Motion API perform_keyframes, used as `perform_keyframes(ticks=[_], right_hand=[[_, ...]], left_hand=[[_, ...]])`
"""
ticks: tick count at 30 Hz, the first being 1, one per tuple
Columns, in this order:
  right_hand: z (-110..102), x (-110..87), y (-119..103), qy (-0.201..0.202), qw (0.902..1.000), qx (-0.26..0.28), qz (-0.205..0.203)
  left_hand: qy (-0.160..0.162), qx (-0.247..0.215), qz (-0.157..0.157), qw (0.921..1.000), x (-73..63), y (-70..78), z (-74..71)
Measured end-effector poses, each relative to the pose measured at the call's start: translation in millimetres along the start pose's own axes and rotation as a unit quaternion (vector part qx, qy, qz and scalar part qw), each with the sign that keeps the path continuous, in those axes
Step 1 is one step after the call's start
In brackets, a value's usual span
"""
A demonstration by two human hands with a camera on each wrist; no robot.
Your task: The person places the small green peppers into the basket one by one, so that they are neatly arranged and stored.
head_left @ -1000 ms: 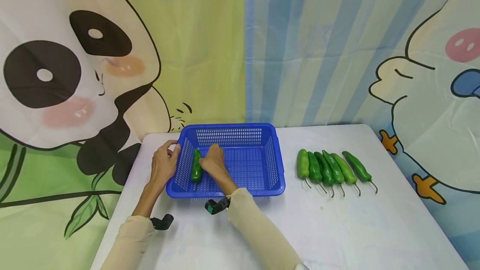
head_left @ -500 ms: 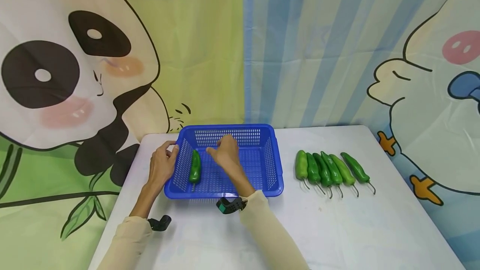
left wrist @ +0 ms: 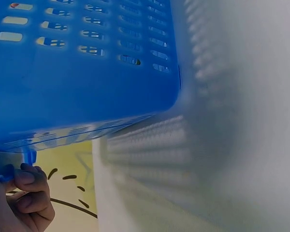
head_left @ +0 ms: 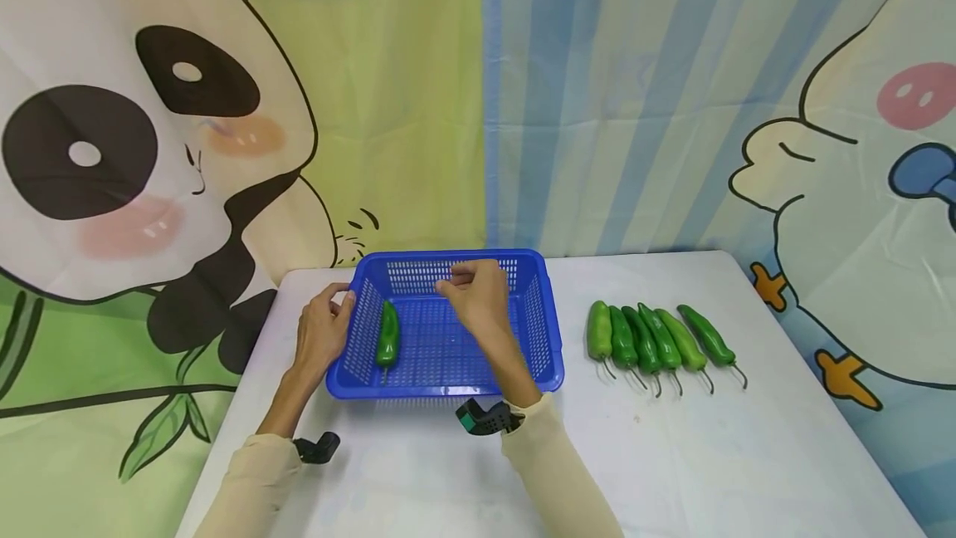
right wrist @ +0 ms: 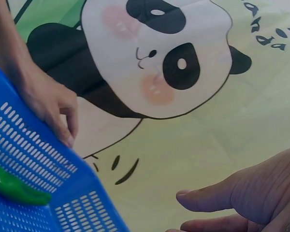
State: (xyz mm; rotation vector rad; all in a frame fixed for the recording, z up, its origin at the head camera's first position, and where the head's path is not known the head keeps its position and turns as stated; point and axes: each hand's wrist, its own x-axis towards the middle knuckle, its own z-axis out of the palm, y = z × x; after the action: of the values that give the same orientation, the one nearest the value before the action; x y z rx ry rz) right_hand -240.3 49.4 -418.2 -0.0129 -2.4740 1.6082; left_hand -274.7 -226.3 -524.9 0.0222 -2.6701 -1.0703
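Note:
A blue plastic basket point(head_left: 448, 393) with slotted walls sits on the table. My left hand point(head_left: 323, 329) grips its left rim; in the left wrist view the curled fingers point(left wrist: 36, 198) are at the rim's edge. One green chili pepper point(head_left: 387, 335) lies along the left side of the basket floor, stem toward me. Over the right half of the basket hovers my right hand point(head_left: 481, 297), apart from the pepper and holding nothing. In the right wrist view its thumb point(right wrist: 208, 198) is held out away from the fingers.
Right of the basket, several green chili peppers point(head_left: 648, 339) lie in a row on the white table point(head_left: 672, 455), stems toward me. A curtain point(head_left: 403, 106) printed with a panda hangs behind the table's far edge.
My right hand has moved up and right, away from the pepper in the basket, which stays where it was. My left hand has kept its place on the rim.

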Motion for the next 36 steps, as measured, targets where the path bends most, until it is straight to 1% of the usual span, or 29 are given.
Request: perform_keyframes(ticks=[4,8,12,21,26,30,36], right_hand=[[-13.1,-2.7,0.8,0.024,0.9997,0.008,-0.006],[-25.2,-5.7,1.6,0.05,0.9985,0.021,-0.003],[-37.2,-7.2,7.6,0.074,0.9967,0.033,-0.007],[-65.4,-11.2,27.2,0.123,0.9912,0.047,0.008],[-78.9,-10.9,39.8,0.164,0.9853,0.043,0.018],[-89.0,-9.4,50.8,0.196,0.9795,0.034,0.029],[-104.7,-9.7,71.8,0.232,0.9712,0.0,0.054]], left_hand=[[-0.001,0.001,0.002,1.0,-0.6,-0.9,-0.2],[0.003,0.002,0.003,1.0,-0.7,-1.6,0.3],[0.004,0.001,0.007,1.0,-0.4,-1.3,0.7],[0.001,0.001,0.008,1.0,-0.9,-1.7,-1.5],[0.004,-0.001,0.011,0.9999,-0.5,-1.3,-2.7],[-0.001,-0.004,0.01,0.9999,-0.1,-1.1,-2.1],[0.001,-0.002,0.009,1.0,-0.1,-1.5,-0.4]])
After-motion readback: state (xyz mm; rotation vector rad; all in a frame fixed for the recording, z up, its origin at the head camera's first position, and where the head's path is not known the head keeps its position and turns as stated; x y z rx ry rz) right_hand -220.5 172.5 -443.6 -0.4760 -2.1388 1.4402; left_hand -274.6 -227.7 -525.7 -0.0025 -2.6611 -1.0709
